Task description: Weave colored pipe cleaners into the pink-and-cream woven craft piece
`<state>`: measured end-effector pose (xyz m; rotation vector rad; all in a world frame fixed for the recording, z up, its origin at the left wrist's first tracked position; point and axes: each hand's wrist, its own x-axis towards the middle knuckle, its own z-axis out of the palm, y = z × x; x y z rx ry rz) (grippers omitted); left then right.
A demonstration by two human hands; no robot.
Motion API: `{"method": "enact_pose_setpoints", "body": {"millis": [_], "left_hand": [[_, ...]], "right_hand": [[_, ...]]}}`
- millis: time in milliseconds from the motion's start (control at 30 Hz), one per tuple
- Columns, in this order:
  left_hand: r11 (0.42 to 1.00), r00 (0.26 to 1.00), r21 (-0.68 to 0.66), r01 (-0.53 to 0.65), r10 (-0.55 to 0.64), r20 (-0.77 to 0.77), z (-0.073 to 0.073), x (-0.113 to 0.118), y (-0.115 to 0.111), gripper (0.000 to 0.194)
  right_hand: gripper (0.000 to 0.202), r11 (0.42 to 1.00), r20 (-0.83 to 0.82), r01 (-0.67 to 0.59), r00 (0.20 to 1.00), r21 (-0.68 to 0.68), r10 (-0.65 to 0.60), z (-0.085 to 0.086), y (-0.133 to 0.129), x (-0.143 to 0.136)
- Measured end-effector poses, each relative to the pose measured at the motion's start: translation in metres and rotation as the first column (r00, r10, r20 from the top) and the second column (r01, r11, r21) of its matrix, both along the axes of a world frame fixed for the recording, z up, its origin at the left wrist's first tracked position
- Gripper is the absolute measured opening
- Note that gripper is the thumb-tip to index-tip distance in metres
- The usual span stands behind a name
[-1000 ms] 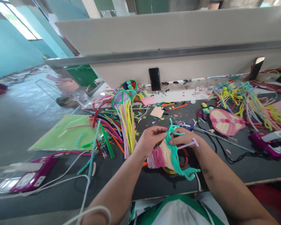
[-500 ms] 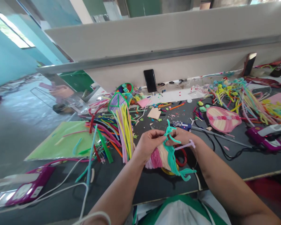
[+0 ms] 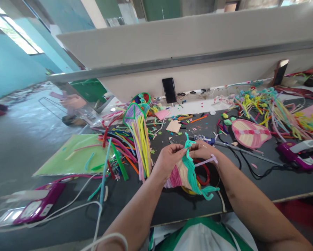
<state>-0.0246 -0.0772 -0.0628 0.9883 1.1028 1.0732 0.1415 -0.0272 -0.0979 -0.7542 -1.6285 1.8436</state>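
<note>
Turquoise pipe cleaners run along the right edge of a flat piece banded in cream, pink and lilac. At the top of this piece my left hand pinches the turquoise strands between thumb and fingers. Close beside it, my right hand has its fingertips closed on the same strands. Short turquoise ends stick up between the hands, and others trail at the lower right. A lilac pipe cleaner circles my right wrist. Partly hidden under the piece are a red ring-shaped thing and a yellow one.
Bundled yellow and pink pipe cleaners lie left of my hands, near a green sheet. Purple power strips with cables flank the work. A glue gun, a pink oval piece and a propped phone stand beyond.
A loose turquoise end that stretched across my right fingers no longer sticks out there. My hands stay at the top of the piece; the view has shifted slightly.
</note>
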Motion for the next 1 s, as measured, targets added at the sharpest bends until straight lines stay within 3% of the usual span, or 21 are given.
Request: {"method": "enact_pose_setpoints", "body": {"millis": [133,267,467,733,800,900,1000], "left_hand": [[1.000,1.000,-0.009,-0.020,0.020,0.008,0.000,0.000,0.000,0.031],[1.000,1.000,-0.019,-0.019,0.019,-0.020,-0.001,0.001,0.000,0.027],[1.000,0.999,0.016,0.021,-0.021,-0.026,-0.001,0.000,-0.001,0.024],[0.999,0.999,-0.033,0.041,-0.040,0.031,-0.001,0.001,-0.001,0.027],[0.997,0.996,-0.040,0.070,-0.068,0.056,-0.002,0.000,-0.001,0.026],[0.993,0.992,-0.055,0.104,-0.099,0.078,-0.002,-0.003,0.001,0.025],[0.989,0.988,-0.090,0.117,-0.107,0.112,0.001,-0.008,0.002,0.025]], "right_hand": [[0.037,0.978,-0.150,0.189,0.973,0.084,-0.175,0.003,-0.001,-0.006],[0.069,0.954,-0.269,0.234,0.946,0.186,-0.180,0.000,-0.001,-0.011],[0.026,0.928,-0.386,0.325,0.892,0.183,-0.237,-0.006,0.001,-0.012],[0.033,0.933,-0.450,0.357,0.840,0.039,-0.302,-0.005,-0.004,-0.018],[0.035,0.938,-0.404,0.342,0.867,0.054,-0.292,-0.004,-0.005,-0.016],[0.023,0.929,-0.323,0.339,0.904,0.147,-0.279,0.001,-0.004,-0.009],[0.030,0.944,-0.268,0.283,0.935,0.170,-0.232,0.004,-0.001,-0.001]]}}
